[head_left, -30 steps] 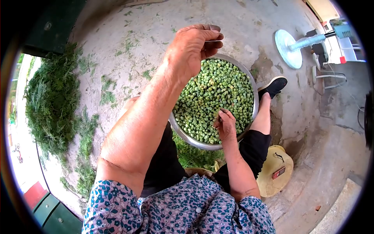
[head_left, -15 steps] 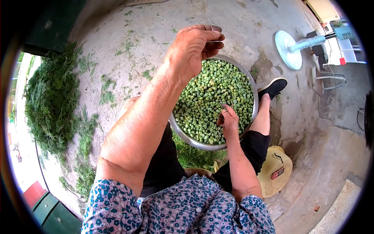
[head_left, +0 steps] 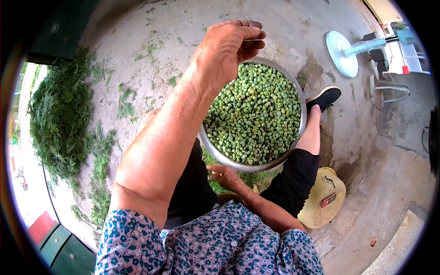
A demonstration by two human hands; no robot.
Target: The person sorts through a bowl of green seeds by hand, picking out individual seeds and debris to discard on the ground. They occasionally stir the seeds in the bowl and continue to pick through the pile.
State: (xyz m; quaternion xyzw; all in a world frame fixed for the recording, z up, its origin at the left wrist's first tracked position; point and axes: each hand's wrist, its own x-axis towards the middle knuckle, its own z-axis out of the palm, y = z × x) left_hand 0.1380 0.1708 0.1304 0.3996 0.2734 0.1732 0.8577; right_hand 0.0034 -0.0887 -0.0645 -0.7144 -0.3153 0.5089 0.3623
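A wide metal basin (head_left: 301, 123) between my legs is heaped with small, knobbly green cones (head_left: 259, 112). Raised over its upper left rim, my left hand (head_left: 233, 43) has loosely bent fingers with gaps between them, and I see nothing in it. My right hand (head_left: 222, 176) is low, by my left thigh and below the basin's near rim. Its fingers are drawn together at the tips; what they hold, if anything, is too small to name. Feathery green sprigs (head_left: 211, 160) lie under the basin's near side.
A large pile of green branches (head_left: 59, 119) lies on the concrete floor at left, with scattered bits around it. A pale blue fan base (head_left: 343, 54) stands upper right. Beside my right thigh is a straw hat (head_left: 316, 213) with a small red-and-black box (head_left: 328, 200) on it.
My right hand has left the cones in the basin and moved down and left to my left thigh. My left hand stays raised, slightly higher in view.
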